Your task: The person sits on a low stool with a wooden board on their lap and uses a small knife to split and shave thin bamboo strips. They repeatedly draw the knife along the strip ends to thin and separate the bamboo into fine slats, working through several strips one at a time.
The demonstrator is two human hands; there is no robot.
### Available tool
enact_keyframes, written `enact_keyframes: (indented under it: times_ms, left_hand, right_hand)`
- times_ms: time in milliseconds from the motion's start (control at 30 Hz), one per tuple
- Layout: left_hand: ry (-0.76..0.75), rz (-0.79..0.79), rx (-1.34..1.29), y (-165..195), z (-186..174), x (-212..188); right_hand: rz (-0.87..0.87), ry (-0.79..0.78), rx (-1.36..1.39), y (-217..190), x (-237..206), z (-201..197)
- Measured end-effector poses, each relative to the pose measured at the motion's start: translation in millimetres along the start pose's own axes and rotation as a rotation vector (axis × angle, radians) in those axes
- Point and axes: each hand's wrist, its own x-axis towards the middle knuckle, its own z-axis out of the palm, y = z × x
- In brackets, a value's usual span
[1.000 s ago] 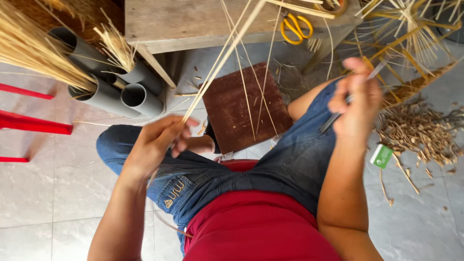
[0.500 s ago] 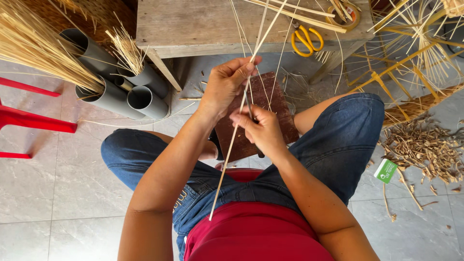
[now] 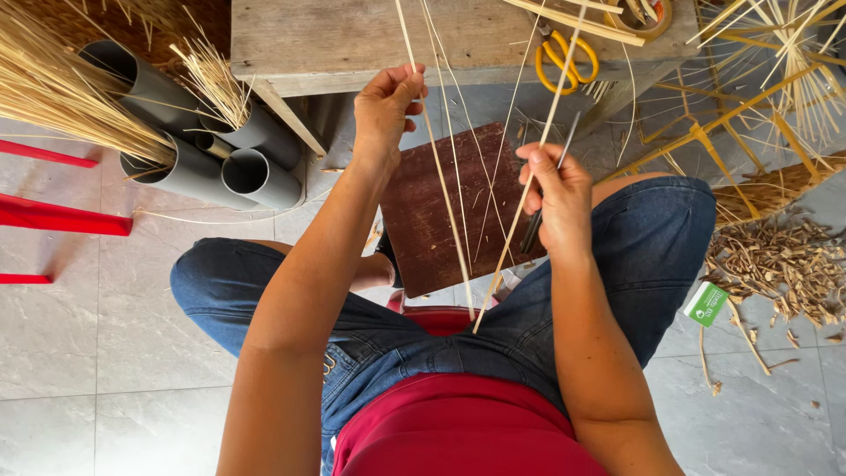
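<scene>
My left hand (image 3: 388, 101) is raised in front of a wooden bench and pinches a thin pale cane strip (image 3: 445, 207) that runs down toward my lap. My right hand (image 3: 557, 198) grips a second, thicker pale strip (image 3: 529, 181) that slants up to the right, together with a thin dark metal tool (image 3: 564, 145). Both strips hang above a dark brown wooden board (image 3: 441, 220) lying between my knees. Several more fine strips trail down from the bench edge between my hands.
A wooden bench (image 3: 335, 40) with yellow-handled scissors (image 3: 564, 62) stands ahead. Grey plastic pipes (image 3: 203, 150) holding straw bundles lie at the left beside a red stool frame (image 3: 53, 216). A yellow woven frame (image 3: 758, 97), dry scraps (image 3: 784, 264) and a small green packet (image 3: 707, 304) are at the right.
My hands came together over the board, then drew apart. The left hand rose toward the bench with one strip; the right hand now holds a separate strip lower down.
</scene>
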Motion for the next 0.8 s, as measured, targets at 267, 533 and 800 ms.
enact_keyframes:
  times_ms: [267, 533, 800]
  left_hand:
    - [0.174, -0.024, 0.287, -16, 15, 30]
    - [0.149, 0.249, 0.434, -46, 19, 40]
    - [-0.181, 0.079, 0.193, -58, 31, -40]
  right_hand:
    - [0.052, 0.013, -0.074, 18, 7, 4]
    - [0.101, -0.039, -0.092, 24, 12, -2]
    - [0.199, -0.182, -0.032, 19, 0, 3]
